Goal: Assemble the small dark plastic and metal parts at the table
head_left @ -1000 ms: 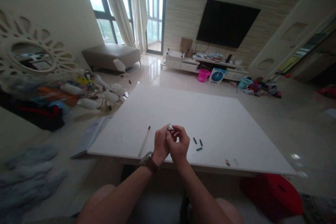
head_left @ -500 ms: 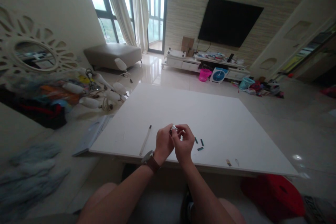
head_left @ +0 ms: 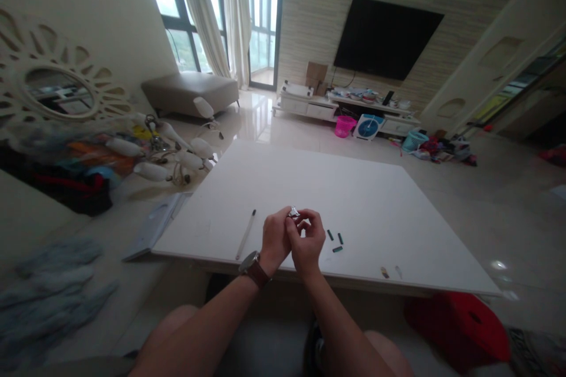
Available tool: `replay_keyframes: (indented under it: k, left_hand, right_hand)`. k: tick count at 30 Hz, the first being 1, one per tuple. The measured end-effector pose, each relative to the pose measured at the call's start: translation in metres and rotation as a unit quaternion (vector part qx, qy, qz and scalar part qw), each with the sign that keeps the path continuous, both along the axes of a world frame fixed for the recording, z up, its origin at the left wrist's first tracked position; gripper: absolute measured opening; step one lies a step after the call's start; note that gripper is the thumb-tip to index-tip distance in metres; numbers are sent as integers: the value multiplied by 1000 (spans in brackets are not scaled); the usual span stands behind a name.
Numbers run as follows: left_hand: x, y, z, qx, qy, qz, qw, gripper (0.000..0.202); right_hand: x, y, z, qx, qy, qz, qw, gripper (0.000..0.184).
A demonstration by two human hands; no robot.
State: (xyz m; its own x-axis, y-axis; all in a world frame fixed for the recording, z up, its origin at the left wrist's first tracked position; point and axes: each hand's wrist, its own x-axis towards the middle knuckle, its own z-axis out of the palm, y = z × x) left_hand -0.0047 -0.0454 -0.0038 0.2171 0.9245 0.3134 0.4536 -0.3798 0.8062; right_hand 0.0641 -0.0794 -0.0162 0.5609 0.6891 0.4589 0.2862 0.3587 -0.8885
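Both of my hands meet over the near edge of the white table (head_left: 362,200). My left hand (head_left: 273,240), with a brown watch on its wrist, and my right hand (head_left: 306,240) are pinched together on a small shiny metal piece (head_left: 293,212) held between their fingertips. Three short dark green pieces (head_left: 336,241) lie on the table just right of my right hand. A thin pale stick with a dark tip (head_left: 245,235) lies on the table left of my left hand.
Two tiny bits (head_left: 391,272) lie near the table's front right edge. A red stool (head_left: 460,327) stands below the table's right corner. A white-bulbed lamp fixture (head_left: 172,156) and clutter lie on the floor at left, with a flat folder (head_left: 154,225) beside the table.
My hands have stayed together on the small metal piece, with my fingers shifting slightly around it. The view has moved a little.
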Motion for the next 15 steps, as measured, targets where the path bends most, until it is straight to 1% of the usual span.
replay_keyframes:
  k: [4,9,15]
  left_hand:
    - [-1,0,0,1,-21,-8,1000,15]
    - [-1,2,2,-9,-47,-16,999,18]
    - [-1,-1,4,-18,-55,-15,998,23]
  right_hand:
    - [-1,1,-1,13,-21,-9,1000,19]
    - [2,4,-2,20,-66,-17,997,20]
    - [3,3,-1,26,-65,-3,998,19]
